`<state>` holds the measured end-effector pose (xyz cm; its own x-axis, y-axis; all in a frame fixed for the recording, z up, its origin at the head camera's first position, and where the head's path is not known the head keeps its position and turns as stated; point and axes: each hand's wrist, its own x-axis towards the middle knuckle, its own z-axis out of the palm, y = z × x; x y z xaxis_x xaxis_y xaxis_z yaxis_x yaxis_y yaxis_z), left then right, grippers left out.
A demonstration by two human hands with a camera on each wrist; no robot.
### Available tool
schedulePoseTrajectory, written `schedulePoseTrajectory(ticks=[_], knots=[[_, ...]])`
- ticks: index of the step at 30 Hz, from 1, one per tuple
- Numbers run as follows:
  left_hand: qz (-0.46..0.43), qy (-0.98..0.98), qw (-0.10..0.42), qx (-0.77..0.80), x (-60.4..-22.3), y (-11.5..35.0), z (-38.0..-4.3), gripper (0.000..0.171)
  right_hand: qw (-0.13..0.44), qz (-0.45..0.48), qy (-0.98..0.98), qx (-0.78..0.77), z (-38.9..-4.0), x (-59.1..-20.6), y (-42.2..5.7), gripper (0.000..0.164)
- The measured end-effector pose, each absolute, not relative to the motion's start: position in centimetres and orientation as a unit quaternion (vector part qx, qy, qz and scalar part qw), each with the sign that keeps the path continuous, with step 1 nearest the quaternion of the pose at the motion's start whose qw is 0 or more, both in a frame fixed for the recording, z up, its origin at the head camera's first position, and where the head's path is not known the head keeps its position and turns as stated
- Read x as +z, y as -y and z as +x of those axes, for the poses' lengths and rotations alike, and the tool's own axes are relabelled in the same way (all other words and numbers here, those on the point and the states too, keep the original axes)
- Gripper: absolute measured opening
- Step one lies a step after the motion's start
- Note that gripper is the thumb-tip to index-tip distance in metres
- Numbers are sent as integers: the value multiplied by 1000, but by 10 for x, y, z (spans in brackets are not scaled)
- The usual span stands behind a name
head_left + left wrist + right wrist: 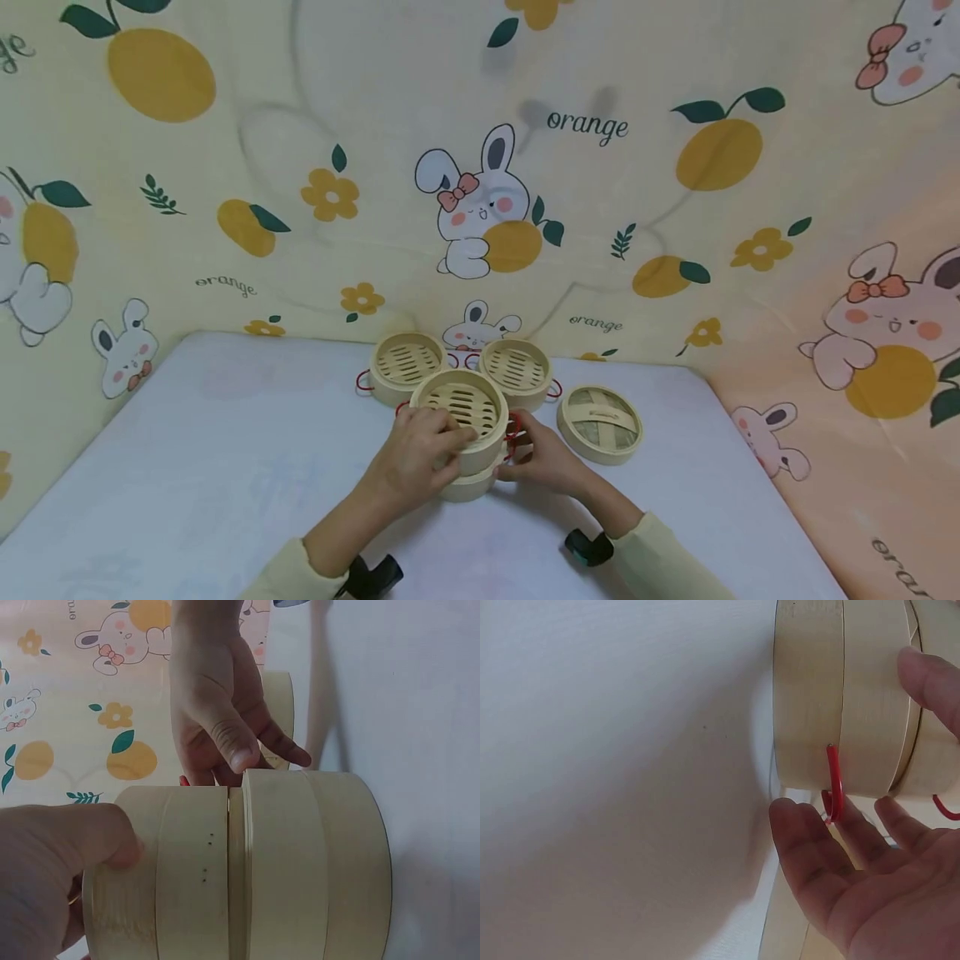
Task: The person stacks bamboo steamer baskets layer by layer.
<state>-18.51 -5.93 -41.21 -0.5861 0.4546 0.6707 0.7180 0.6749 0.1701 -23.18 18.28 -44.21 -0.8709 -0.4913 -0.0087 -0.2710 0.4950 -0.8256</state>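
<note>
The left hand (pixel 416 454) pinches the near-left rim of a pale, round bamboo steamer basket with a slatted base (pixel 486 450), thumb against the outer wall and fingers over the edge; this upper basket sits over a matching pale, round lower bamboo basket (pixel 468 490), a narrow strip showing between their edges; whether it is fully seated cannot be told; the right hand (pixel 546 457) stands at the pair's right side, fingers loosely bent and spread, gripping nothing, near the lower basket's thin red loop handle (pixel 836 784); whether its thumb touches the wall is unclear.

Just behind the pair, two more pale, round bamboo baskets, one rear left (pixel 393 393) and one rear right (pixel 531 401), stand close to the far edge of the white tabletop (pixel 225 450), leaving little room behind; a round woven bamboo lid with a crossing strap (pixel 600 412) lies beyond the right hand, beside the rear right basket; the tabletop stretches broadly leftward to its slanting edge, and more narrowly rightward past the lid.
</note>
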Motion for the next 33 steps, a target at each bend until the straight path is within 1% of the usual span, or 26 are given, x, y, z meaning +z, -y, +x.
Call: schedulePoseTrajectory(ticks=[14,24,28,33], knots=[[-333,873,287,-212,-412,52,-180,36,119,-218,-858,-449,-232,-445,-185,75],[-324,882,279,-199,-410,50,-177,36,120,-234,-851,-454,-232,-445,-185,73],[-325,881,284,-192,-410,50,-177,35,124,-237,-847,-460,-228,-436,-182,72],[-321,885,279,-190,-411,50,-176,35,126,-236,-846,-461,-229,-437,-183,73]])
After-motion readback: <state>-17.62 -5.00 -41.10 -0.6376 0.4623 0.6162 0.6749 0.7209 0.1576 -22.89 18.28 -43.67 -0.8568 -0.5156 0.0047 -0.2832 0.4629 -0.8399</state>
